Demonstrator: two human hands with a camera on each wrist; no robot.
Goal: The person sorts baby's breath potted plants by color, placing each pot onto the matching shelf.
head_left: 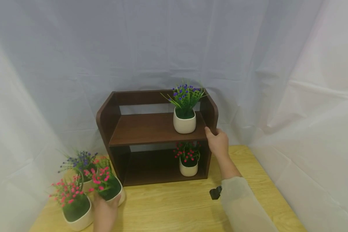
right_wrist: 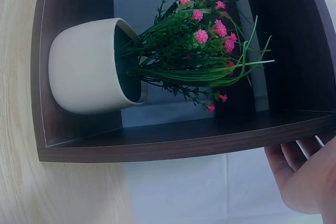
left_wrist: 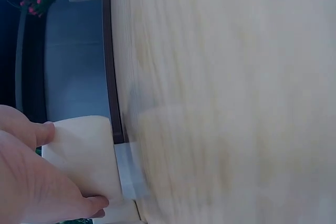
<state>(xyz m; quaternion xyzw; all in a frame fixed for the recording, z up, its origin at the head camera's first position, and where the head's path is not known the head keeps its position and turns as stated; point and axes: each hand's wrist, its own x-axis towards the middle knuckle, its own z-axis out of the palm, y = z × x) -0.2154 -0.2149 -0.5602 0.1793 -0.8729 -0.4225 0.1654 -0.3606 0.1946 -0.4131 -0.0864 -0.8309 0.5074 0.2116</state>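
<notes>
At the front left, my left hand [head_left: 104, 211] grips a white pot of pink artificial flowers [head_left: 111, 190]. The left wrist view shows this white pot [left_wrist: 84, 156] between my thumb and fingers, beside the shelf's lower corner. My right hand [head_left: 219, 146] holds the right side panel of a dark brown two-tier shelf [head_left: 145, 127], thumb inside and fingers outside. In the right wrist view, the fingers of that hand [right_wrist: 307, 177] lie against the panel's outer face. A purple-flowered pot [head_left: 184, 125] stands on the upper tier, right side. Below it sits a red-pink flowered pot [head_left: 188, 170].
Left of the held pot are another pink-flowered pot [head_left: 79, 219] and a purple-flowered pot [head_left: 85, 167], partly hidden. All this stands on a light wood table [head_left: 162, 206]. White sheeting [head_left: 162, 48] hangs behind and at both sides. A black mount [head_left: 215, 193] is at my right sleeve.
</notes>
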